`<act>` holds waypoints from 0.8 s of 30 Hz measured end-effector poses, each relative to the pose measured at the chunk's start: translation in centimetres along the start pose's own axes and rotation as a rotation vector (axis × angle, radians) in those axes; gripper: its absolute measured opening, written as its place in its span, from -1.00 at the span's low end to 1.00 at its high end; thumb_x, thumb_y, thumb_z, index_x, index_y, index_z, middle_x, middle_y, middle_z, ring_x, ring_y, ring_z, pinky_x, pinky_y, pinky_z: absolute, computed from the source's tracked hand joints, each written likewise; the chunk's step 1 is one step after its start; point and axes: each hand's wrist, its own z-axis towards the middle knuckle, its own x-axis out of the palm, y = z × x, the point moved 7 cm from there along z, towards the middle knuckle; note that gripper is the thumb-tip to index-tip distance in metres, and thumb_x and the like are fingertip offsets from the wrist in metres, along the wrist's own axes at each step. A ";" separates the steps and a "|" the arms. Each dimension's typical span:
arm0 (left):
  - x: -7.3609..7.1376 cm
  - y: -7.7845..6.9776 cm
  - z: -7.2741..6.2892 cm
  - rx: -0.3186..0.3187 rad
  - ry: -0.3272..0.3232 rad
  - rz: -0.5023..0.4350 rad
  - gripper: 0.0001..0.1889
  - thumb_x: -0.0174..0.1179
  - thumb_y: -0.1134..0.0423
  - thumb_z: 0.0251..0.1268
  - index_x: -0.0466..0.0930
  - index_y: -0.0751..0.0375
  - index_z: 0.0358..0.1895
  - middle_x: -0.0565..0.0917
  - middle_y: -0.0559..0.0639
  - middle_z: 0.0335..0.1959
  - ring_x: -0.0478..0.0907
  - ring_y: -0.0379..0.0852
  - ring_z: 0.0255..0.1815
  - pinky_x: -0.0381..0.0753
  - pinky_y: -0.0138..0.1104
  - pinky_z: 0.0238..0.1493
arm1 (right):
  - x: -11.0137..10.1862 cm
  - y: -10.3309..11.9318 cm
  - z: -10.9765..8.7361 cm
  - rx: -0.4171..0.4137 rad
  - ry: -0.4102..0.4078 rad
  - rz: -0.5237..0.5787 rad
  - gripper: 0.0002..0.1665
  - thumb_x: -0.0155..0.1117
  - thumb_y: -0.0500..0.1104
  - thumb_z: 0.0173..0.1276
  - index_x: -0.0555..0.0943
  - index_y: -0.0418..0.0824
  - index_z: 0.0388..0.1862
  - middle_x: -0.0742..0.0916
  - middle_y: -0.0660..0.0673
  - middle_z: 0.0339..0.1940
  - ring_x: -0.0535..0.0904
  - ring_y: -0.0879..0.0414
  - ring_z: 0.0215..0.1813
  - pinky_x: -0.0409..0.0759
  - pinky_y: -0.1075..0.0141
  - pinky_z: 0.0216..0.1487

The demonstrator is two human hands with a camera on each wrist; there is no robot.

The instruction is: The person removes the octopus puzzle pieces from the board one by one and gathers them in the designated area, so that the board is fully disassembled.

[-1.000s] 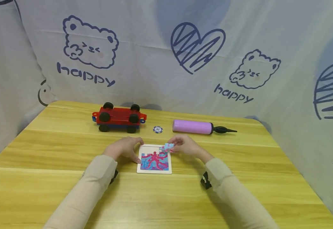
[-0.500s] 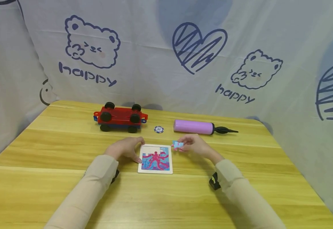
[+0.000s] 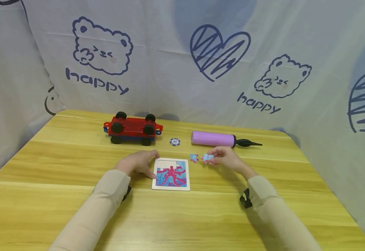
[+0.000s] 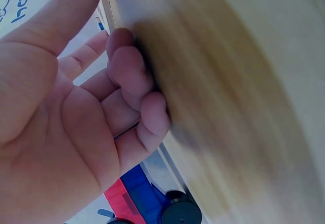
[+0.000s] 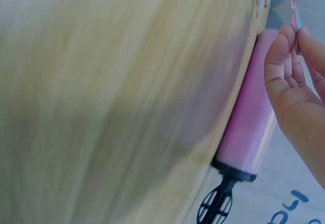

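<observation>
A square octopus jigsaw puzzle in a white frame lies mid-table; its upper-left area shows bare pale backing. At its left edge, my left hand holds the frame, thumb on the side and index finger by the top-left corner. The left wrist view shows the other fingers curled down at the tabletop. Right of the puzzle, my right hand pinches a blue-and-pink jigsaw piece between thumb and fingertips, seen edge-on as a thin piece in the right wrist view. Another loose piece lies between that hand and the frame.
Behind the puzzle, a red and blue toy wagon lies with its black wheels up. A round blue-and-white chip lies beside it. Farther right is a purple hand pump with a black nozzle. A printed cloth hangs behind the table.
My right hand has moved right, from over the puzzle's upper-right corner, carrying a piece. The other loose piece now shows uncovered on the table. My left hand has stayed at the frame.
</observation>
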 end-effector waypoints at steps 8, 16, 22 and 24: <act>0.0 0.0 -0.1 -0.009 0.008 -0.002 -0.29 0.37 0.05 -0.14 0.28 0.09 0.16 0.41 0.11 -0.13 0.35 0.01 -0.25 0.36 -0.20 -0.19 | -1.0 -0.5 0.2 0.032 -0.020 -0.056 -0.75 0.11 -0.49 0.17 0.45 -0.59 -0.15 0.62 -0.21 -0.41 0.52 0.16 -0.45 0.56 0.25 -0.35; 0.1 0.3 0.0 -0.010 0.008 -0.004 -0.30 0.37 0.05 -0.13 0.29 0.08 0.16 0.41 0.11 -0.14 0.36 0.00 -0.27 0.35 -0.21 -0.19 | -0.9 -1.5 1.3 0.100 -0.049 -0.025 -0.78 0.15 -0.48 0.16 0.43 -0.59 -0.20 0.60 -0.17 -0.47 0.53 0.18 -0.50 0.57 0.29 -0.39; -0.2 -0.1 -0.4 0.012 0.009 0.008 -0.28 0.37 -0.01 -0.16 0.29 0.11 0.14 0.41 0.11 -0.10 0.34 0.01 -0.17 0.34 -0.17 -0.08 | -0.7 -1.8 1.8 0.133 -0.051 -0.034 -0.77 0.14 -0.50 0.15 0.44 -0.61 -0.20 0.61 -0.18 -0.48 0.52 0.20 -0.52 0.57 0.29 -0.41; -0.2 -0.1 -0.5 0.010 0.009 0.011 -0.28 0.36 -0.01 -0.16 0.29 0.11 0.14 0.41 0.11 -0.09 0.33 0.01 -0.15 0.34 -0.16 -0.05 | -0.7 -1.8 1.9 0.135 -0.049 -0.043 -0.79 0.14 -0.50 0.15 0.44 -0.61 -0.22 0.61 -0.17 -0.50 0.52 0.20 -0.53 0.57 0.29 -0.42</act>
